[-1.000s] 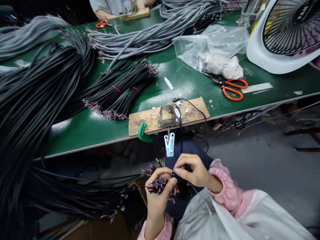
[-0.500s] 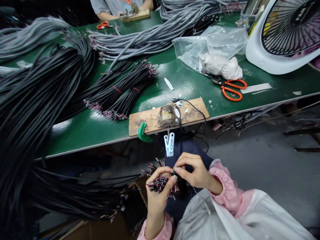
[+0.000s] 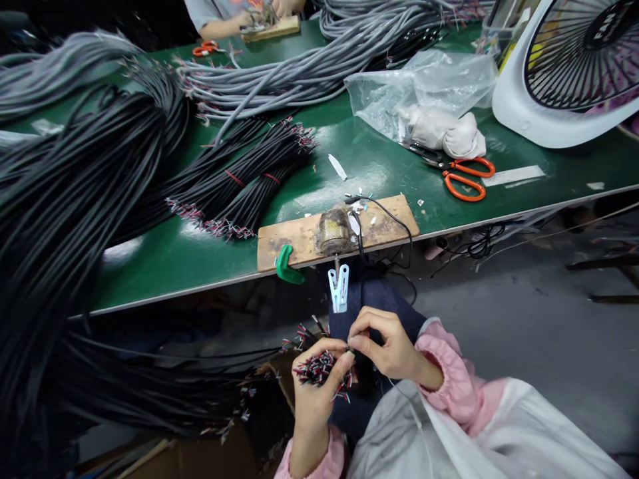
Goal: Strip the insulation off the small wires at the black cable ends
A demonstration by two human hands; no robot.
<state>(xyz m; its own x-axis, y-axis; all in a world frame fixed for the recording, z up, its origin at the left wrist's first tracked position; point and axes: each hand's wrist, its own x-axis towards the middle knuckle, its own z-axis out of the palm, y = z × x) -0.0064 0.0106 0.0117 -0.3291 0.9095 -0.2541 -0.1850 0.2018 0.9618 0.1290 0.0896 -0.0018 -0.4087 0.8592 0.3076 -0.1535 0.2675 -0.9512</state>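
Note:
My left hand (image 3: 319,386) is wrapped round a bundle of black cables (image 3: 318,369), whose stripped ends show red, white and black wires. Its thumb and forefinger come together at one cable end on the bundle's far side. At that same spot my right hand (image 3: 384,342) pinches the end between thumb and fingertips; the tip itself is mostly hidden. Just beyond the hands, a light blue clothespin (image 3: 339,289) hangs on the shaft of a small motor (image 3: 333,231). This motor is fixed to a wooden board (image 3: 289,239) at the table edge.
On the green table (image 3: 234,273), black cable bundles (image 3: 249,176) and grey cables (image 3: 279,83) lie left and behind. Orange-handled scissors (image 3: 464,178), a plastic bag (image 3: 424,83) and a white fan (image 3: 529,113) stand right. A green clamp (image 3: 288,265) grips the board. Across sits another person (image 3: 219,20).
My right fingers have shifted very slightly at the cable end, while my left hand keeps its hold. Across the table, the other person's hands have moved to the tool on their wooden block.

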